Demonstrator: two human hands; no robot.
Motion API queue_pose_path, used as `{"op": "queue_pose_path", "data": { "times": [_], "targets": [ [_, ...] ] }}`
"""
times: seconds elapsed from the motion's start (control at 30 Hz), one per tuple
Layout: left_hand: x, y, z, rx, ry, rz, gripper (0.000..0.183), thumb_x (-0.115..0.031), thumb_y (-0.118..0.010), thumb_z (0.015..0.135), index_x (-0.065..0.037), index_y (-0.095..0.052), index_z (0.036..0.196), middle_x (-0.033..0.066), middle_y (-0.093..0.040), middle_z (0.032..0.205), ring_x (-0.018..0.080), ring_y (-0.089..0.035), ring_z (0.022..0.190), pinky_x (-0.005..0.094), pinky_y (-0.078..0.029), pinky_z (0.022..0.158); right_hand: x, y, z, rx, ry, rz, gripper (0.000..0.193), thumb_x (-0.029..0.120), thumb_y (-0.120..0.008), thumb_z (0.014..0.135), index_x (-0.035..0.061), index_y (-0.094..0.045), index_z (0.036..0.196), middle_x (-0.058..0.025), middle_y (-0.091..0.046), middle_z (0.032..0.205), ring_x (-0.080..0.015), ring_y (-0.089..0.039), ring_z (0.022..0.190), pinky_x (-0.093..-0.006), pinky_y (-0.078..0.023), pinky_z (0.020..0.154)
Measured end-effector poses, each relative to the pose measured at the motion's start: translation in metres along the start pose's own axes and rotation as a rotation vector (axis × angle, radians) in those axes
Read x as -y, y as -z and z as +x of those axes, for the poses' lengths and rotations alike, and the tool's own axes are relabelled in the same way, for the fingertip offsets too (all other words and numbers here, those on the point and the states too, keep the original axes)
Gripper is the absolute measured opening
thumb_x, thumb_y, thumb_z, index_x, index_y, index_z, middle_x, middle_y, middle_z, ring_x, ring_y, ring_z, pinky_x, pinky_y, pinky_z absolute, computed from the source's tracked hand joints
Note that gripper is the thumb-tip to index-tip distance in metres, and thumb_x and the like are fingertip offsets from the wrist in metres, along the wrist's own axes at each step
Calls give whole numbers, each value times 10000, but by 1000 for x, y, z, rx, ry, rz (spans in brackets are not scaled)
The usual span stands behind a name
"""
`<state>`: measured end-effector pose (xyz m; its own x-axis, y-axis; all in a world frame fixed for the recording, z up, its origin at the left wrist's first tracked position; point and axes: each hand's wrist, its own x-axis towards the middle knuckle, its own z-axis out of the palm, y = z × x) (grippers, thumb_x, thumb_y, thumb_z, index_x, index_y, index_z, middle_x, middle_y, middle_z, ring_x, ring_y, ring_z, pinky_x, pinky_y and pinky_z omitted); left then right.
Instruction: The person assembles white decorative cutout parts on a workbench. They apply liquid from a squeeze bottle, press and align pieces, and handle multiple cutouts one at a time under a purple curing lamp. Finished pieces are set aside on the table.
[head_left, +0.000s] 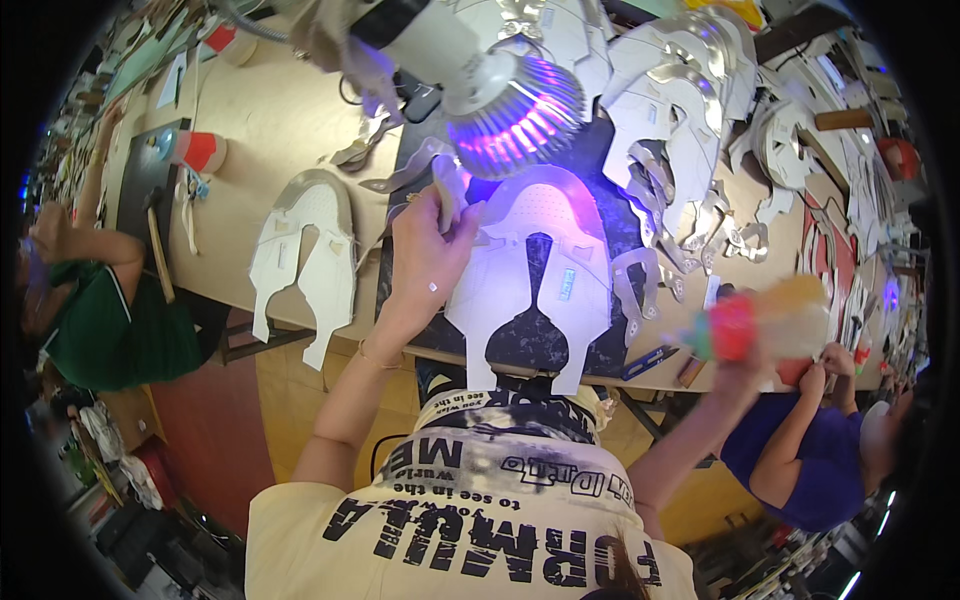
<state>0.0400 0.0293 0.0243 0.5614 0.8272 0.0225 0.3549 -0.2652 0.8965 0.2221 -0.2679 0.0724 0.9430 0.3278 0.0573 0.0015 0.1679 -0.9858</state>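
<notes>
My left hand (432,245) is closed, pinching a small curved silver-grey shoe piece (453,188) beneath the lamp. Right beside it, a white shoe upper (515,275) with a perforated toe and a silver edge lies on a dark marbled board (400,275), its two legs reaching past the near edge. Off to the right, my right hand (742,375) is wrapped round a squeeze bottle (800,308) with a red band, tipped on its side and smeared by motion. Its nozzle points left, and yellowish contents show inside.
A finned lamp (515,110) glowing violet hangs low over the upper. Another white upper (345,250) lies at left. Stacked uppers (660,110) and loose silver pieces (635,285) fill the right. A hammer (158,245) lies far left. Co-workers in green (115,330) and purple (800,470) sit at either side.
</notes>
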Motion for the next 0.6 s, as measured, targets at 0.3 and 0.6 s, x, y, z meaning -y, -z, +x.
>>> {"op": "queue_pose_path", "data": {
  "times": [0.3,0.6],
  "targets": [
    [-22,76,-71,239,75,-483,512,-79,-764,826,-67,-612,1315,0,-523,632,67,-449,535,252,-446,605,-71,-138,9,19,386,-423,632,222,-898,701,-7,-589,1203,-141,-628,1194,-229,-645,1023,-362,-537,875],
    [14,29,-94,142,-57,51,671,-73,-671,885,-71,-389,1495,132,-697,1056,297,-668,850,352,-526,745,-110,-127,10,69,723,-853,780,247,-881,723,-56,-461,1307,-185,-609,1187,-307,-634,1079,-416,-487,948]
  ]
}}
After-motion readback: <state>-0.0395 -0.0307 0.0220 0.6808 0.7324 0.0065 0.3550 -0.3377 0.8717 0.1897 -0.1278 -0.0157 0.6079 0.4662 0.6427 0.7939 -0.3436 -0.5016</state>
